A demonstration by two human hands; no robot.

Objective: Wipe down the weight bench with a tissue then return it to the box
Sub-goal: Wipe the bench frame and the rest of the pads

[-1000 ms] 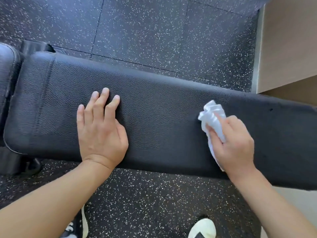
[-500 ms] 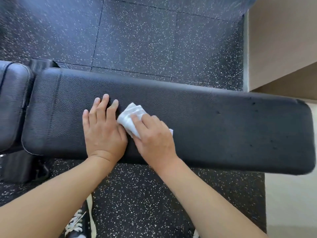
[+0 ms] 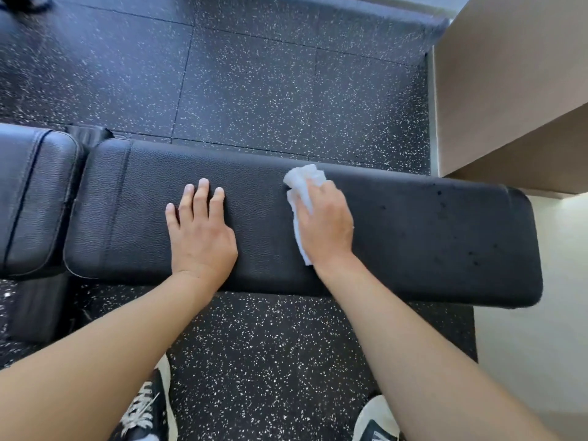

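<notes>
The black padded weight bench [image 3: 429,243] runs left to right across the view. My left hand [image 3: 200,230] lies flat on the pad with straight fingers, left of centre. My right hand [image 3: 324,224] grips a crumpled white tissue [image 3: 304,183] and presses it on the pad near the far edge, a short way right of the left hand. Part of the tissue sticks out beyond the fingers and along the hand's left side. The tissue box is not in view.
A second black pad [image 3: 35,198] adjoins the bench at the left. A beige wooden unit [image 3: 509,74] stands at the right, close to the bench's far right corner. Speckled black rubber floor [image 3: 270,90] surrounds the bench. My shoes [image 3: 146,412] show below.
My right hand slid the tissue left until it met my left hand, then back right toward the pad's far edge. My left hand stayed flat in place.
</notes>
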